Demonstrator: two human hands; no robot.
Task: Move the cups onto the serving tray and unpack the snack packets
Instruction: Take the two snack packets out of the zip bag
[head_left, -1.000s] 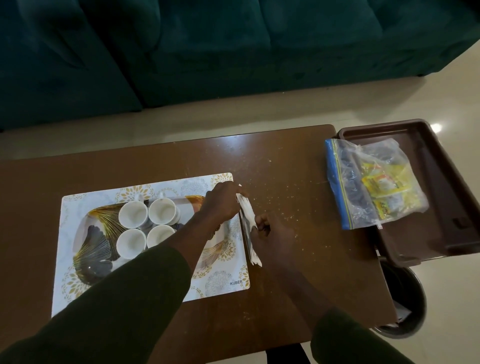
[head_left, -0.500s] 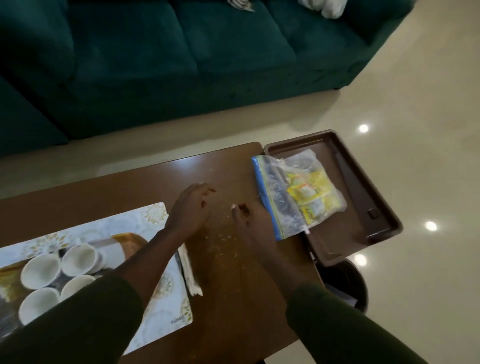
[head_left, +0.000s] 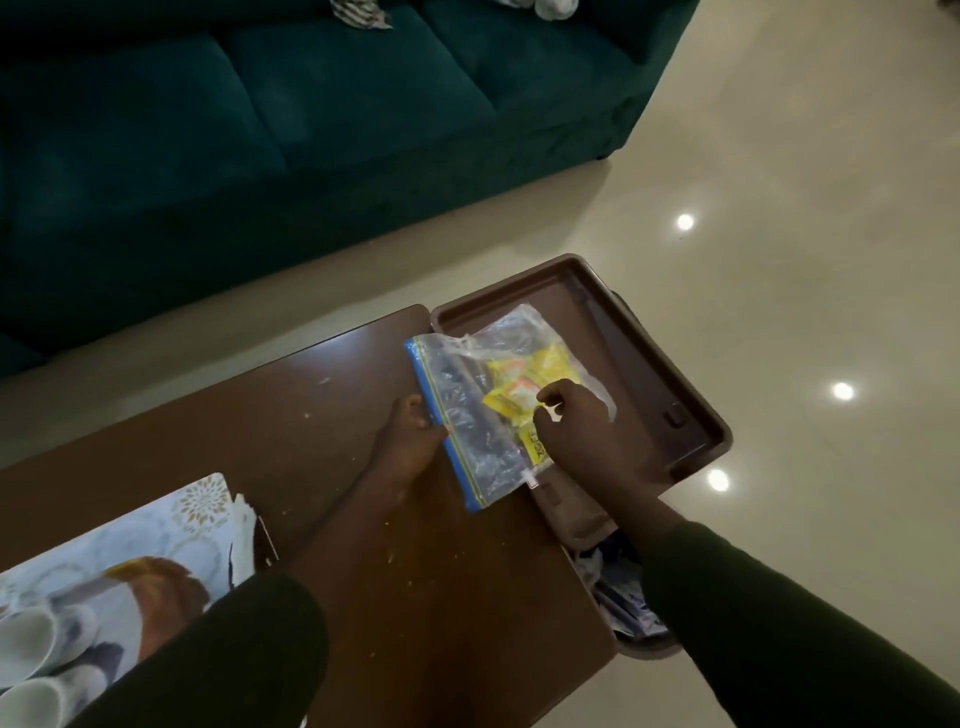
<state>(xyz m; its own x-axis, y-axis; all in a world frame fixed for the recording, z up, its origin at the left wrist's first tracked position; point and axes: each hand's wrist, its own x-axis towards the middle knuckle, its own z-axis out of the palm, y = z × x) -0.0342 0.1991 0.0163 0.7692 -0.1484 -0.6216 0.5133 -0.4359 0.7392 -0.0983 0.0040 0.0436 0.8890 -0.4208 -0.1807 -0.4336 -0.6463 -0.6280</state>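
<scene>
A clear zip bag (head_left: 470, 410) with a blue seal strip lies half on the brown table (head_left: 322, 431) and half on a brown plastic tray (head_left: 644, 358). Yellow snack packets (head_left: 524, 384) show inside it. My left hand (head_left: 410, 436) pinches the blue strip at the bag's near edge. My right hand (head_left: 582, 426) presses on top of the bag over the packets, fingers curled on the plastic. White cups (head_left: 26, 649) stand on a patterned serving tray (head_left: 156, 577) at the lower left, partly cut off by the frame.
A floral placemat (head_left: 197, 509) lies under the serving tray, with a torn white wrapper (head_left: 241, 525) at its right edge. Crumbs dot the table. A bin (head_left: 623, 603) with rubbish stands below the table's right end. A dark green sofa (head_left: 260, 130) runs behind.
Both hands left the white wrapper beside the placemat and moved right to the zip bag. The view swung right, so the cups now sit at the frame's lower left.
</scene>
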